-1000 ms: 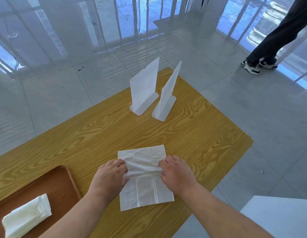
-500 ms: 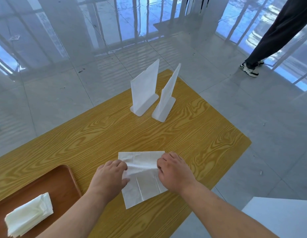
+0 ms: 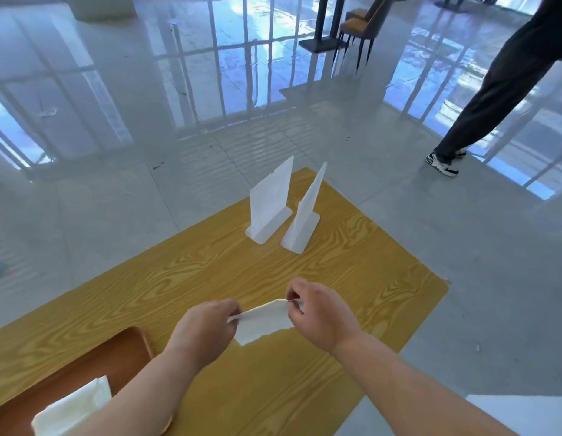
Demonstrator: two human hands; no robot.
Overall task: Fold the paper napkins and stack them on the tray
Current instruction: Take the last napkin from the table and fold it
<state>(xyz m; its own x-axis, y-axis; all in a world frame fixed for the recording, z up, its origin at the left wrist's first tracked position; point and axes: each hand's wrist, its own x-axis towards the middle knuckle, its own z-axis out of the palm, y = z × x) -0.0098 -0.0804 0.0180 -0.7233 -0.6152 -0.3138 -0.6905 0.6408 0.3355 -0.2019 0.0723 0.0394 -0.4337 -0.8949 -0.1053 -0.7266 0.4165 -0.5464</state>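
The napkin (image 3: pixel 264 322) is coming up off the table (image 3: pixel 210 278) now. A second ago it was lying flat and open with both hands pressing a crease across its middle, and half a second ago the near half was already getting skewed. Now it's doubled over into a narrow band and hanging in the air between the two hands, just above the wood, with its loose ragged edge dangling toward the camera.

The left hand (image 3: pixel 207 328) is pinching the left end of the fold between thumb and fingertips, and the right hand (image 3: pixel 320 313) is pinching the right end the same way, up by the top edge. Both are pulling it a bit taut, so it's looking like they're lining up the edges.

So I'm guessing the first fold is basically done and it's getting squared up, either for one more fold or for the trip over to the tray (image 3: pixel 84 366). That's sitting at the near left corner of the table, partly under the left forearm, and it's already holding one folded napkin (image 3: pixel 72 407).

Further back, two white stands (image 3: pixel 283 209) are standing side by side, well away from the action. Somebody else's legs (image 3: pixel 493 89) are passing by on the shiny floor at the far right.
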